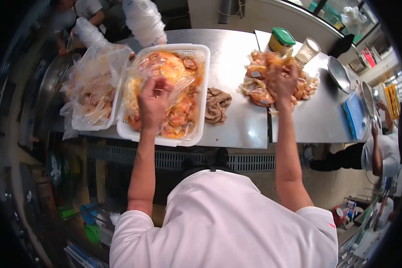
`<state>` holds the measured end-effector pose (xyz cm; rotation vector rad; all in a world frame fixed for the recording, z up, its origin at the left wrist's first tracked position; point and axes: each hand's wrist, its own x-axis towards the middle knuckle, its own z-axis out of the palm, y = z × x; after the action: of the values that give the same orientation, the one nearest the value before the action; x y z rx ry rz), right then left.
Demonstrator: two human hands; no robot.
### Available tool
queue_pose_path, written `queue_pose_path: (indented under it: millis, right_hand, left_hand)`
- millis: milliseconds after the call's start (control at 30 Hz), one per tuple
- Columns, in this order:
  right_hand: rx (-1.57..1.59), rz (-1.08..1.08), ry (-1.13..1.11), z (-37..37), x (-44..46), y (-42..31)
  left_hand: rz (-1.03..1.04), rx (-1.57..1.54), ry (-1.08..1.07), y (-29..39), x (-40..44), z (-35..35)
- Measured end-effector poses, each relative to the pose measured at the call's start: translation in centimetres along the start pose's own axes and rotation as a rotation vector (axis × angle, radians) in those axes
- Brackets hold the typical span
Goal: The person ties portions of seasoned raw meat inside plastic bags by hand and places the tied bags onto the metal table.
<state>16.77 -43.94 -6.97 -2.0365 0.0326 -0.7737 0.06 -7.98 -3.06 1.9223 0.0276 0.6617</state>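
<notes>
Nearest is the person's white short-sleeved shirt (236,223), facing the front edge of a shiny steel tabletop (243,131). On its left part, a white rectangular perforated plastic basket (205,85) reaches that front edge, holding orange-red, meat-like pieces (181,118) in clear plastic film. A crumpled brown cloth (216,106) lies just beside the basket's right rim. A wide strip of steel runs from the cloth to the seam at the tabletop's right edge, giving sideways room. Over that seam lies a heap of clear plastic bags of orange-brown pieces (259,94). Both hands are well apart: the left hand (155,100), fingers curled, is over the basket; the right hand (283,85) is over the heap. Whether either grips anything, I cannot tell.
</notes>
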Motion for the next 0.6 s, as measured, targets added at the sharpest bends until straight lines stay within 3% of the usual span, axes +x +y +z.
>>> queue_pose_path:
  millis: [100, 200, 233, 300, 367, 400, 467, 500, 567, 600]
  right_hand:
    - [0.006, -0.054, 0.055, -1.3, 1.0, 1.6]
    - [0.073, 0.002, -0.068, -0.8, -2.2, -0.8]
    - [0.149, 0.070, -0.161, 0.1, -3.4, -2.1]
    - [0.167, -0.039, -0.309, 3.4, -5.8, -1.9]
    - [0.337, -0.068, -0.530, 5.8, -8.3, -4.5]
    - [0.306, 0.113, -0.737, 5.5, -8.7, -7.6]
    - [0.361, -0.134, -0.818, 7.2, -9.5, -10.1]
    - [0.382, -0.148, -0.861, 7.7, -9.6, -11.1]
    - [0.370, -0.351, -0.814, 9.6, -9.7, -13.3]
    - [0.371, -0.349, -0.814, 11.3, -10.3, -14.1]
  left_hand:
    - [-0.025, 0.092, 0.120, -2.2, 0.3, -4.1]
    - [-0.139, 0.345, -0.003, -4.5, -0.1, -4.7]
    - [-0.064, 0.399, -0.065, -5.0, -0.2, -3.6]
    - [0.012, 0.456, -0.118, -5.4, -0.5, -0.8]
    - [0.311, 0.921, -0.039, -6.3, -0.5, 1.2]
    - [0.412, 1.078, 0.002, -7.5, -0.4, 1.5]
    - [0.254, 0.818, -0.066, -10.0, 2.1, 0.4]
    - [0.161, 0.690, -0.051, -9.8, 3.1, -0.3]
    - [0.242, 0.584, -0.021, -6.2, 5.0, -1.4]
    - [0.320, 0.478, 0.028, -4.5, 5.7, -1.9]
